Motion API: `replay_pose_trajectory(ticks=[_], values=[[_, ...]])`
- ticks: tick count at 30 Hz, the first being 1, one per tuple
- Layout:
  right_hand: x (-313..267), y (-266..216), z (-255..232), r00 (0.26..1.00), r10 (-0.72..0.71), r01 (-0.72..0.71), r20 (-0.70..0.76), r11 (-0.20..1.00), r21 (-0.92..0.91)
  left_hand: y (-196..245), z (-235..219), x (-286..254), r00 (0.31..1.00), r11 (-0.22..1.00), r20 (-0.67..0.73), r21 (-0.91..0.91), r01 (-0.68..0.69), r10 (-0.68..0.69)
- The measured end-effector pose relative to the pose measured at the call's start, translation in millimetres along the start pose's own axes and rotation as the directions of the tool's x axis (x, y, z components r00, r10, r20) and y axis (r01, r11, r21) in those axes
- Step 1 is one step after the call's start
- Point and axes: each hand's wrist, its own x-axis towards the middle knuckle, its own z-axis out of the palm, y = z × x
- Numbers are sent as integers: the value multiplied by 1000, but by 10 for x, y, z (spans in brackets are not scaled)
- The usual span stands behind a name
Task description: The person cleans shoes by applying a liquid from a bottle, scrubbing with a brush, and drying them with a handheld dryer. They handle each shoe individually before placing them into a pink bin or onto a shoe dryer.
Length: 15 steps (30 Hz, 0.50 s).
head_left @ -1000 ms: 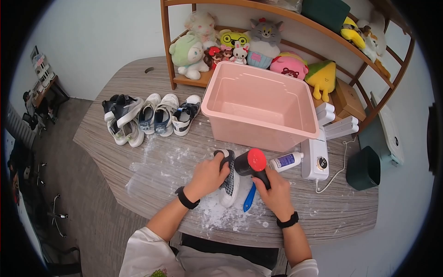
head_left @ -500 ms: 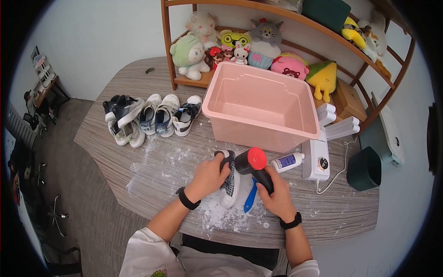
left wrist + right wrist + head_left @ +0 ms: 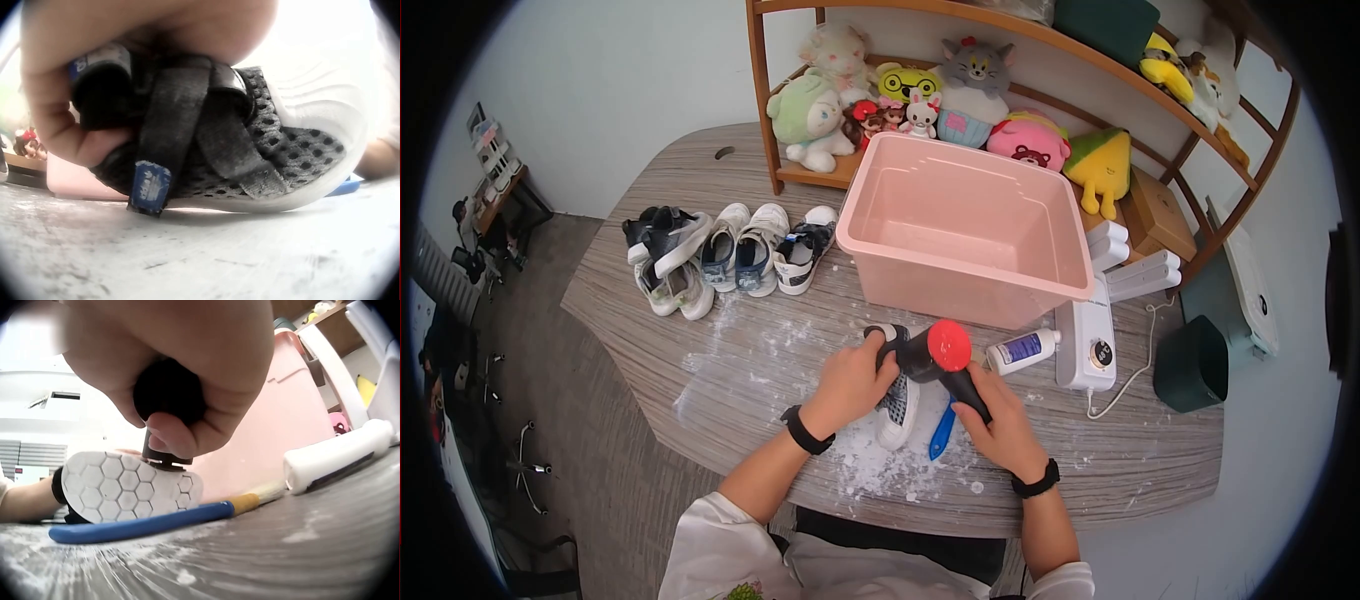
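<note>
A grey mesh child's sneaker (image 3: 897,412) with black straps lies on its side, its white sole toward the right. My left hand (image 3: 850,383) grips it at the heel and ankle opening, fingers curled over the edge in the left wrist view. My right hand (image 3: 1006,428) holds a black dryer-shaped handheld tool (image 3: 949,346) with a red round end, fingers wrapped around its handle. The tool's dark nozzle end points left and overlaps the shoe's heel side. In the right wrist view the hexagon-patterned sole (image 3: 112,487) stands beyond a blue-handled brush (image 3: 147,526).
Past the hands stands a pink tub (image 3: 960,290). A white bottle (image 3: 1022,351) lies before it, and a corded white appliance (image 3: 1084,345) stands to its right. Several shoes (image 3: 745,250) line up at the left. White powdery residue (image 3: 860,470) marks the tabletop.
The black tool has shifted slightly left, its nozzle end now overlapping the shoe's heel area. My left hand and the shoe have stayed in place.
</note>
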Motion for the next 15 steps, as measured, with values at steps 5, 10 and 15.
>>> replay_pose_trajectory(ticks=[5,10,15], values=[[-12,-60,-118,1000,-4,2,27,997,78,-15,16,-1,999,1000,-17,-6,-27,27],[38,-93,-20,999,53,-54,-4,998,-23,-17,6,1,1000,1000,-8,-11,-14,14],[36,-2,63,993,22,-35,-118,994,-104,-11,-13,12,999,1000,45,0,4,-4]])
